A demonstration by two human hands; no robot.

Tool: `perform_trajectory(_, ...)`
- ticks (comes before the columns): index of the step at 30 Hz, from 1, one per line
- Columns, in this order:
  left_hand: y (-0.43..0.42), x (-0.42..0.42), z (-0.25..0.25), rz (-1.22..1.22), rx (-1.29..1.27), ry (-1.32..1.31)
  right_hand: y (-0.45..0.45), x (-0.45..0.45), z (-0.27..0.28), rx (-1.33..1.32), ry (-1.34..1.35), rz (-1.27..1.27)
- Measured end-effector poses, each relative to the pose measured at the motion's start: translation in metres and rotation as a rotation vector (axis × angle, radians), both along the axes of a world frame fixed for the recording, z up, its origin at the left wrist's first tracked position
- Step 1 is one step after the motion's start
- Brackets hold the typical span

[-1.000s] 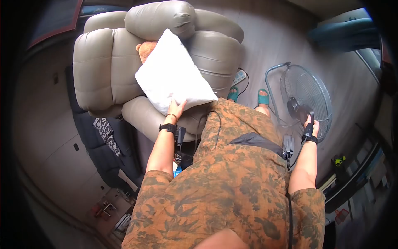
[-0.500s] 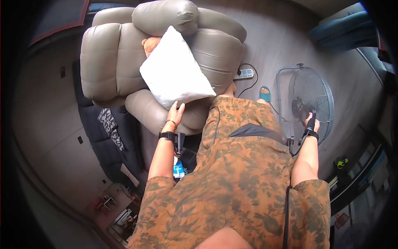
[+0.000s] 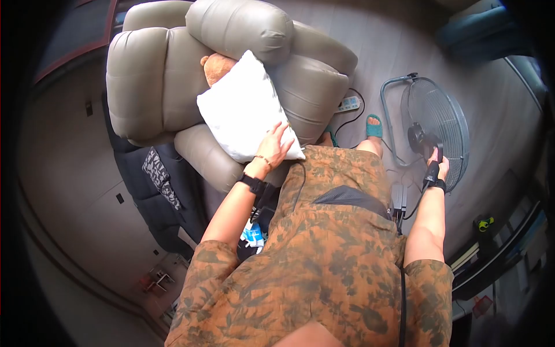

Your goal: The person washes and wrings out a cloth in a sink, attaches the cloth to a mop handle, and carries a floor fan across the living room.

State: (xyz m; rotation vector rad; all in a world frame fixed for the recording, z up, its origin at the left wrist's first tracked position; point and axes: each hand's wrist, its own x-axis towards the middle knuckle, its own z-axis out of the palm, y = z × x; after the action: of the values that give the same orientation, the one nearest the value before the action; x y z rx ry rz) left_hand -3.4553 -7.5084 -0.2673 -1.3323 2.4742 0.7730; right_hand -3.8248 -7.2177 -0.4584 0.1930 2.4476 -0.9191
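My left hand [image 3: 273,147] lies with its fingers apart on the lower right part of a white pillow [image 3: 240,110]. The pillow rests on a grey-beige padded recliner [image 3: 136,84], partly covering a brown plush toy [image 3: 218,69]. On the right, my right hand [image 3: 443,166] is closed round a dark object [image 3: 437,151] too unclear to name, in front of a round metal floor fan [image 3: 442,118]. Whether that object touches the fan cannot be told.
A power strip [image 3: 348,104] with a black cable lies on the floor beside the recliner. Near it is a foot in a green slipper [image 3: 374,126]. A dark sofa [image 3: 159,211] with a patterned cushion [image 3: 161,178] stands at left. Shelves [image 3: 497,243] are at lower right.
My left hand has moved from the pillow's lower edge up and right onto its surface. My right hand keeps its hold near the fan. The view has shifted slightly.
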Motion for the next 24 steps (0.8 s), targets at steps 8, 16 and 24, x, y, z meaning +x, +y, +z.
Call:
perform_trajectory(8,-0.024,-0.025,-0.035,-0.142,0.006,-0.125,0.052,-0.016,-0.115,-0.925,-0.848,-1.278)
perform_trajectory(16,-0.002,0.020,-0.041,0.098,0.081,-0.064,0.029,0.019,-0.097,-1.020,-0.763,-1.427)
perform_trajectory(24,0.014,0.039,-0.041,0.091,0.169,-0.020,-0.031,0.066,-0.035,-0.820,-0.838,-1.470)
